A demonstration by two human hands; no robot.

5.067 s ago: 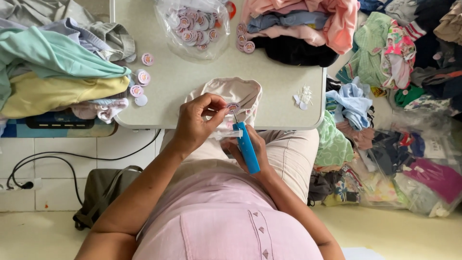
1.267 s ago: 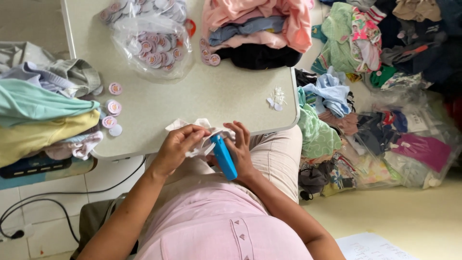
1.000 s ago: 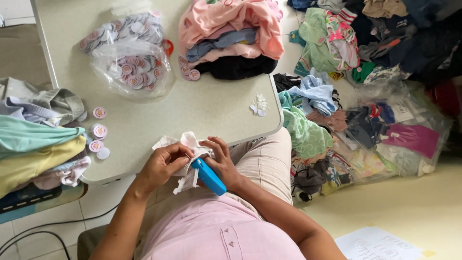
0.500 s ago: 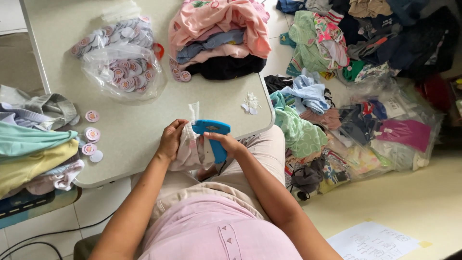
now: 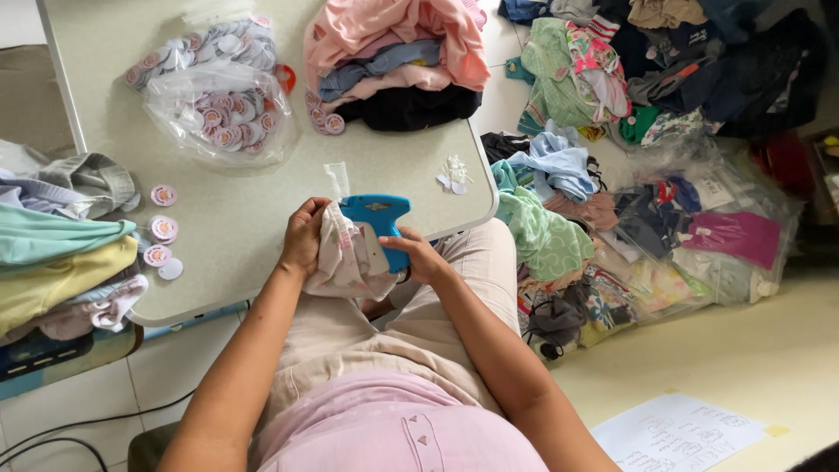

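item: small pale pink printed cloth garment (image 5: pixel 345 262), bunched at the near edge of the pale grey bench (image 5: pixel 236 210), held above the lap. left hand (image 5: pixel 306 236) has its grip closed on the garment's upper left fold. right hand (image 5: pixel 419 258) has its grip wrapped round the handle of the blue plastic tagging gun (image 5: pixel 377 217).

change: half a second back the gun lay level across the garment top; now it sits the same way, barrel pointing left toward the left hand, with both hands a little lower and nearer the lap. a second ago it pointed downward. judged: the gun is now lined up at the fabric fold, needle end hidden by cloth.

adjacent: clear plastic bag of round pink-and-white tags (image 5: pixel 214 100) far left on the bench; loose round tags (image 5: pixel 162 232) near the left edge; small cluster of white plastic fasteners (image 5: pixel 453 173) right of the gun; heap of pink, blue and black folded clothes (image 5: pixel 393 57) at the far side; stacked green and yellow garments (image 5: pixel 52 262) at left; mixed clothes pile (image 5: pixel 629 175) on the floor at right.
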